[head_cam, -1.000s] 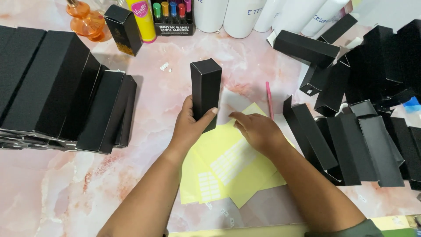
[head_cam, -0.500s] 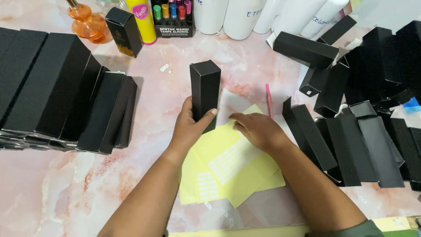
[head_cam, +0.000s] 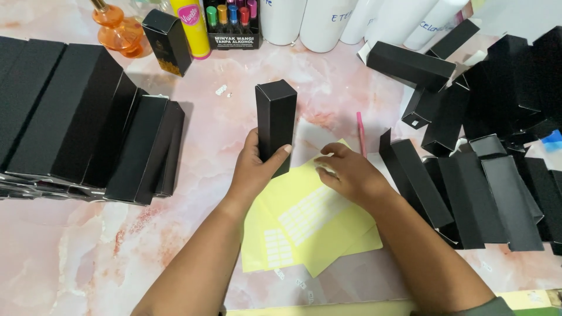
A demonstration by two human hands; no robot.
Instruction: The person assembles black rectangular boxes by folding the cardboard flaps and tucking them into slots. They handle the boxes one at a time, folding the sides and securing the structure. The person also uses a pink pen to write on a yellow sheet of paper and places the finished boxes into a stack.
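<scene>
The tall black box (head_cam: 275, 126) was matt cardboard, as were the flat boxes (head_cam: 88, 123) stacked beside it. The yellow sticker sheets (head_cam: 316, 225) were smooth paper with a slight sheen. The tabletop (head_cam: 70, 257) looked like polished pink marble. The orange bottle (head_cam: 117, 32) was clear, glossy glass.

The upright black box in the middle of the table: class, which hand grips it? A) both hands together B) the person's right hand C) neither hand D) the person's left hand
D: the left hand wraps the lower part of the black box, while the right hand rests apart on the yellow sticker sheets.
</scene>
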